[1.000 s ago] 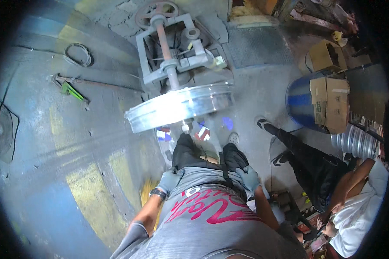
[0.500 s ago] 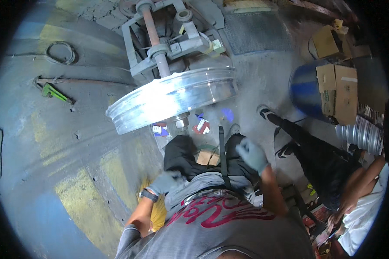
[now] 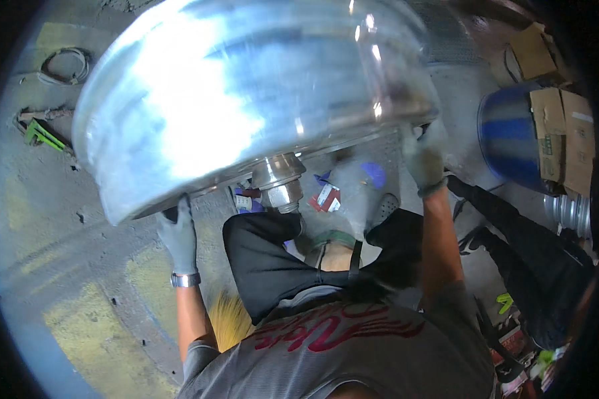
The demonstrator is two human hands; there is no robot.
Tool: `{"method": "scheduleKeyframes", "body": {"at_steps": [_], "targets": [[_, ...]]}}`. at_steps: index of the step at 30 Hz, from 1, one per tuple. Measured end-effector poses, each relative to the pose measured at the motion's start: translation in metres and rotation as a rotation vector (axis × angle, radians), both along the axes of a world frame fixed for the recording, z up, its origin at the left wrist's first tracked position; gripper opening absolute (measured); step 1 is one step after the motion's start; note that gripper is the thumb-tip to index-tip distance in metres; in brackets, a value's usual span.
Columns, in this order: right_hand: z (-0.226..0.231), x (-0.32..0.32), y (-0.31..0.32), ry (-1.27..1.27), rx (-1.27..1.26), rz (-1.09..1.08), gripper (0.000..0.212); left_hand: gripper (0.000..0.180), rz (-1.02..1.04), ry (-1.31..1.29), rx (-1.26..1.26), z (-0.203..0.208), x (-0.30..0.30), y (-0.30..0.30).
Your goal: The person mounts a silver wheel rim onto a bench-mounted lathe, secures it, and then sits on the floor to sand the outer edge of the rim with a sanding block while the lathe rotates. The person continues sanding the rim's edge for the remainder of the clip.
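A large, shiny metal wheel rim (image 3: 293, 80) fills the upper middle of the head view. At its near face a cone-shaped metal piece (image 3: 277, 171) sits with a hex nut (image 3: 283, 197) on a threaded end. My left hand (image 3: 178, 231), in a grey glove, holds the rim's lower left edge, with its fingers partly hidden behind the metal. My right hand (image 3: 424, 158), gloved too, is closed at the rim's right edge. The machine frame behind is mostly covered by the rim.
Below the rim, small purple and red packets (image 3: 327, 197) lie on the floor. A green pipe wrench (image 3: 44, 136) and a coiled hose (image 3: 64, 66) are at far left. On the right stand a blue drum (image 3: 509, 136), cardboard boxes (image 3: 552, 136) and another person's legs (image 3: 512, 226).
Both my hands have moved up from beside my lap to the wheel rim's edges. The rim appears much larger and closer in view, and the machine frame is now hidden behind it.
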State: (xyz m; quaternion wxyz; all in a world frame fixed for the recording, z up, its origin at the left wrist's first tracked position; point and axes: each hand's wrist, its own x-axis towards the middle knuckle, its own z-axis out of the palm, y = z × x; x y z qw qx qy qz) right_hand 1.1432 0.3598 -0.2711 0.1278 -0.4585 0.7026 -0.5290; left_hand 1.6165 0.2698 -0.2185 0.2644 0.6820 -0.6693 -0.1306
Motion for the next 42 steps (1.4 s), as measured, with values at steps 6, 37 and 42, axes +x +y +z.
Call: {"method": "scheduleKeyframes", "body": {"at_steps": [6, 37, 42], "targets": [[-0.02, -0.015, -0.002, 0.186, -0.091, -0.052, 0.034, 0.037, 0.136, 0.064, -0.192, -0.036, -0.001, -0.015], [-0.063, -0.063, 0.038, 0.339, -0.017, 0.247, 0.045, 0.04, -0.019, 0.984, -0.189, -0.261, 0.151, -0.016], [-0.115, -0.011, 0.075, -0.033, 0.375, 0.235, 0.039, 0.024, 0.333, 0.302, 0.134, -0.491, 0.208, 0.014]]}}
